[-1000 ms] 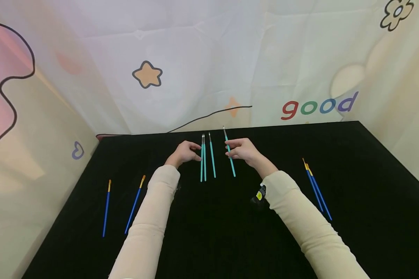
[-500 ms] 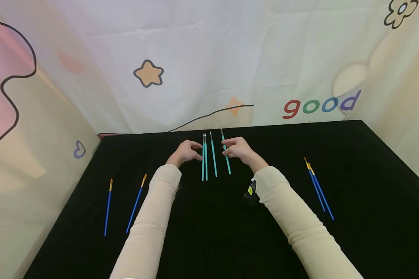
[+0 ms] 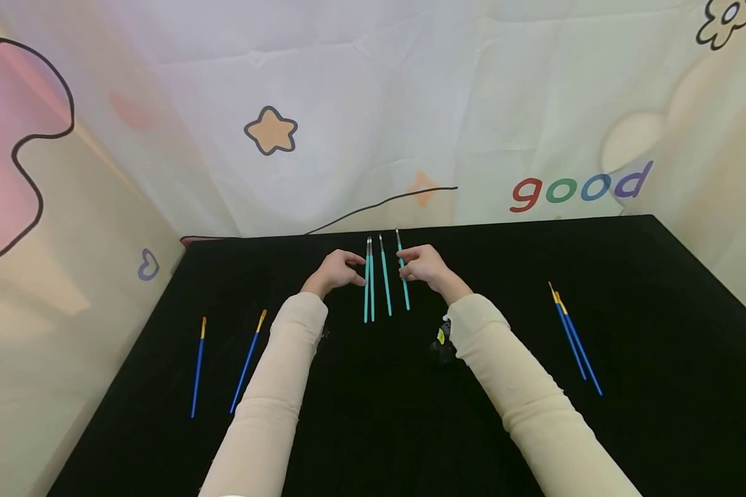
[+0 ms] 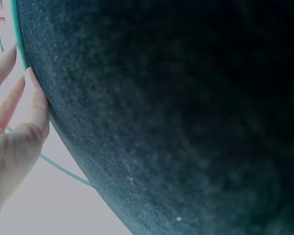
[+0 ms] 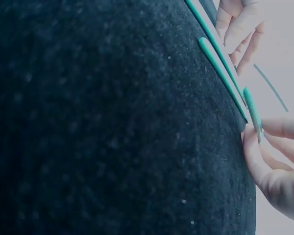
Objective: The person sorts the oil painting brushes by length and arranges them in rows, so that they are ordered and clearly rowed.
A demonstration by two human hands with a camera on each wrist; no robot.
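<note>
Several thin teal paintbrushes lie near the far edge of the black tabletop (image 3: 373, 400). My right hand (image 3: 425, 266) pinches the rightmost teal paintbrush (image 3: 405, 293) between thumb and fingers; the right wrist view shows its teal handle (image 5: 253, 108) tilted up from the cloth. To its left lies a single teal paintbrush (image 3: 386, 283). Two more teal paintbrushes (image 3: 372, 297) lie close together beside my left hand (image 3: 337, 269). The left fingertips are at the outer one, with fingers fairly straight in the left wrist view; whether they touch it is hard to tell.
Two blue paintbrushes (image 3: 197, 373) (image 3: 246, 369) with yellow ferrules lie apart at the left. A pair of blue paintbrushes (image 3: 573, 342) lies close together at the right. Behind the table hangs a printed curtain (image 3: 373, 124).
My right hand has brought its teal paintbrush left, nearer the other teal ones, and straightened it a little. My left hand has stayed beside the pair. The head view has shifted slightly.
</note>
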